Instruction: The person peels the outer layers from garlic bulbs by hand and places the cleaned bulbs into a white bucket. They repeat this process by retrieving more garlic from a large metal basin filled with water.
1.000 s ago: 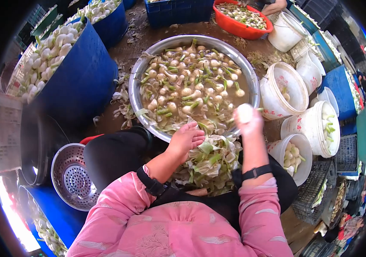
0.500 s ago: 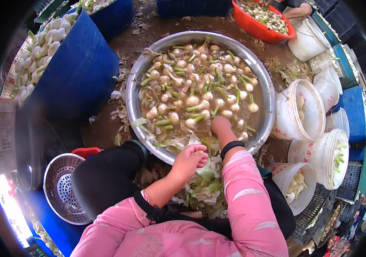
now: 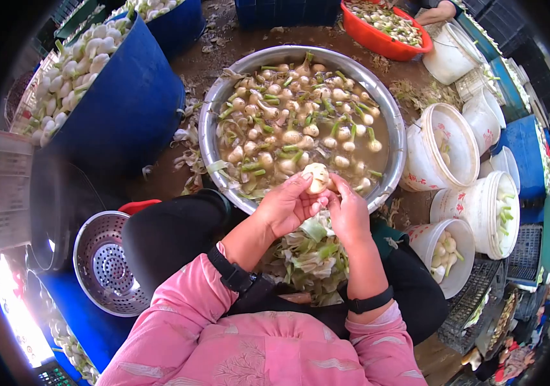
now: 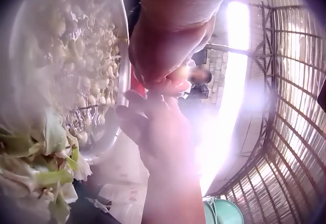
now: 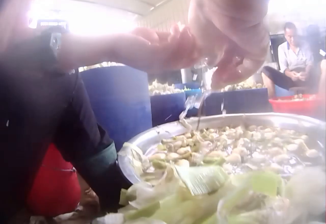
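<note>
Over the near rim of a large metal basin point(image 3: 398, 148), both hands hold one pale garlic bulb point(image 3: 317, 178). The left hand point(image 3: 281, 207) grips it from the left with thumb and fingers, palm turned partly up. From the other side, the right hand point(image 3: 351, 215) pinches it with thumb and forefinger. Many bulbs with short green stems float in the basin's murky water. Below the hands lies a heap of peeled skins and leaves point(image 3: 310, 264). In the right wrist view, water drips from the right hand point(image 5: 232, 40); the bulb is mostly hidden there.
White buckets point(image 3: 442, 148) stand to the right, some holding bulbs. A tall blue tub point(image 3: 120, 96) full of bulbs is at the left, and a metal colander point(image 3: 111, 264) lies by the left knee. Beyond the basin, another person point(image 5: 295, 56) sits near a red tub point(image 3: 378, 38).
The right hand carried a bulb off to the right, dipped into the basin water, then came back to meet the left hand with a bulb. The left hand stayed near the rim and now grips this bulb.
</note>
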`<state>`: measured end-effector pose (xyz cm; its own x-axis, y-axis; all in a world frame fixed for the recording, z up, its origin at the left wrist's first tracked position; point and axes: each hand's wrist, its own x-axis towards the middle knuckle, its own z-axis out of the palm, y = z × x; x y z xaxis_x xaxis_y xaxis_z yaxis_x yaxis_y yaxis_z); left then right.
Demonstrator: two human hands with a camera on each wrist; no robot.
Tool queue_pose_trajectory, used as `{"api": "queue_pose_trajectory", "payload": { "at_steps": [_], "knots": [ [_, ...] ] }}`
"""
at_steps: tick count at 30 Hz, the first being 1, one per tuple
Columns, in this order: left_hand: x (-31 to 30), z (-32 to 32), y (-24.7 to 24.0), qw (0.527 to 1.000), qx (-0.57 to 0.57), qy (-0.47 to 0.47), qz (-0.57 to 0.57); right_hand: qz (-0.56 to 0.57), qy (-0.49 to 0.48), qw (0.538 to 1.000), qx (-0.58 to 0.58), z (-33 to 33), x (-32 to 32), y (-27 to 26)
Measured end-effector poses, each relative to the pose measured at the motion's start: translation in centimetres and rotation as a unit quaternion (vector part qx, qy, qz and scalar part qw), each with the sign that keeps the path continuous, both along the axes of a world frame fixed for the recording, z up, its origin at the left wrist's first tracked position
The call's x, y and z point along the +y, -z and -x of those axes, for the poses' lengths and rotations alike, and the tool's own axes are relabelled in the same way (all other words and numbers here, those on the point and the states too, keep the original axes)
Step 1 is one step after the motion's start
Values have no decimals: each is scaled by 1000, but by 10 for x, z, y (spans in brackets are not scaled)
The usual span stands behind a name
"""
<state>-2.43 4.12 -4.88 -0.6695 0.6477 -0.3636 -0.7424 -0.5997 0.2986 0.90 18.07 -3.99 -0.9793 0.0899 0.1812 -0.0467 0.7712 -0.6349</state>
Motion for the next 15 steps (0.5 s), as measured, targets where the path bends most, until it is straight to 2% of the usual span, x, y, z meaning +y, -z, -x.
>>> {"api": "queue_pose_trajectory", "payload": {
  "at_steps": [1, 4, 10, 15],
  "knots": [
    [-1, -5, -6, 999, 34, -1, -1, -8, 18, 999, 27, -7, -2, -6],
    [-2, -20, -16, 974, 160, -46, 156, -16, 52, 995, 78, -20, -8, -37],
    [-4, -35, -24, 947, 216, -127, 202, 42, 51, 994, 88, -32, -28, -52],
    [0, -43, -26, 930, 224, -163, 240, -42, 91, 994, 47, -32, -40, -58]
  ]
}}
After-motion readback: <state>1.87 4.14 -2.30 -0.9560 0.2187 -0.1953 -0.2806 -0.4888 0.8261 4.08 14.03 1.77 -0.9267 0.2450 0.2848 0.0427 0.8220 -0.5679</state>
